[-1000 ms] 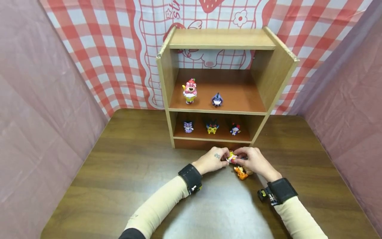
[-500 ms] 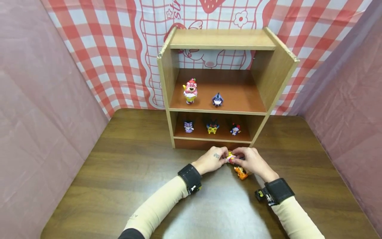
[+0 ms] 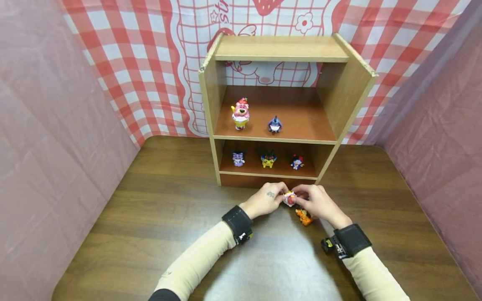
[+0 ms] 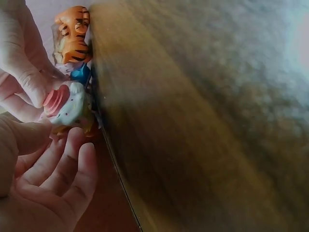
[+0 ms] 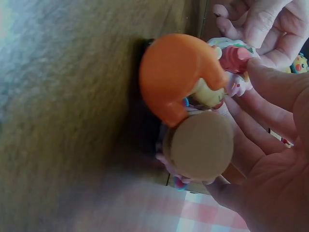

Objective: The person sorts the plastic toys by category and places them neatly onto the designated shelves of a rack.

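Both hands meet over the tabletop in front of the shelf, with a small toy figurine between them. It has a white speckled part and a stepped red part. My left hand pinches it from the left by thumb and fingers. From the other side my right hand grips it, the thumb against the red part in the right wrist view. An orange striped tiger figurine lies just below the right hand. Beside the tiger, a round beige base shows in the right wrist view; the head view hides most of it.
A wooden shelf unit stands at the back of the table. Its upper level bears a pink bear figurine and a blue donkey figurine. Below stand purple, yellow and blue-red figurines. Curtains flank the table.
The held figurine has turned between the fingers: less yellow shows, and more white and red. Both hands have shifted slightly left. The tiger stays in place.
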Demonstrator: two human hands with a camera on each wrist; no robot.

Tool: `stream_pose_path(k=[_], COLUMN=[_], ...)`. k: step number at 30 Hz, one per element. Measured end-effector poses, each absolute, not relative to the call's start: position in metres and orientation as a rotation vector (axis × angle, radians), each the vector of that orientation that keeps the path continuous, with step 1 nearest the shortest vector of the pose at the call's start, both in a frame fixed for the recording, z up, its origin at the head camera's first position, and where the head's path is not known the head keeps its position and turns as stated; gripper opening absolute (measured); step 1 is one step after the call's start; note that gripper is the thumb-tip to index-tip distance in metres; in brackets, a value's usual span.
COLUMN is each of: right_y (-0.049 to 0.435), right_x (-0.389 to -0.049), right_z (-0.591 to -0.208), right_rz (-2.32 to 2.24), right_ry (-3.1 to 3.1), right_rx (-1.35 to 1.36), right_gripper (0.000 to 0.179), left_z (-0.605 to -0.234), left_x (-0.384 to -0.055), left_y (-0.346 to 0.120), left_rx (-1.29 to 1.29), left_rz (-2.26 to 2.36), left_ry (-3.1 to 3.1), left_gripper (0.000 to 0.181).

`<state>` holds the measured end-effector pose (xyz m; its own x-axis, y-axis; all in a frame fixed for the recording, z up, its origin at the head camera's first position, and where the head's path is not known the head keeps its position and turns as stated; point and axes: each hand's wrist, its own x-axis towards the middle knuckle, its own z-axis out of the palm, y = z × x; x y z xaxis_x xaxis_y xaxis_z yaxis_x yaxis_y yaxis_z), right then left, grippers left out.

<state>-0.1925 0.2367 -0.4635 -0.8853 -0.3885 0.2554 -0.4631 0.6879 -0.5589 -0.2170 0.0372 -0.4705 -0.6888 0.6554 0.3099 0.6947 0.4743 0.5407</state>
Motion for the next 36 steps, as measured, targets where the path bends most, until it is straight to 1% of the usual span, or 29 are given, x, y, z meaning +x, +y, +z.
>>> stream_pose_path(k=[11, 22, 30, 33, 36], right_y=[0.233, 0.227, 0.23, 0.233, 0.235], right_x=[-0.195, -0.195, -0.192, -0.19, -0.187], right_z=[-0.463, -0.465, -0.466, -0.465, -0.464], right_rz=[1.063, 1.02, 0.935, 0.933, 1.021], right_ry=[-2.767, -2.801, -2.743, -2.72, -2.729], right_rx=[0.699, 0.662, 0.638, 0.618, 0.647], right_gripper=[0.02, 0.015, 0.017, 0.02, 0.026], left_z=[-0.472, -0.473, -0.472, -0.471, -0.469], left_x=[-0.22, -0.22, -0.217, -0.215, -0.215], left_y=[0.037, 0.037, 0.032, 0.028, 0.024], left_rx=[-1.067, -0.939, -0.959, -0.998, -1.032], left_rz=[-1.092, -1.107, -1.118, -1.101, -1.147], left_ry=[-2.737, -2.818, -2.782, -2.768, -2.75], left_gripper=[0.011, 0.013, 0.016, 0.019, 0.025])
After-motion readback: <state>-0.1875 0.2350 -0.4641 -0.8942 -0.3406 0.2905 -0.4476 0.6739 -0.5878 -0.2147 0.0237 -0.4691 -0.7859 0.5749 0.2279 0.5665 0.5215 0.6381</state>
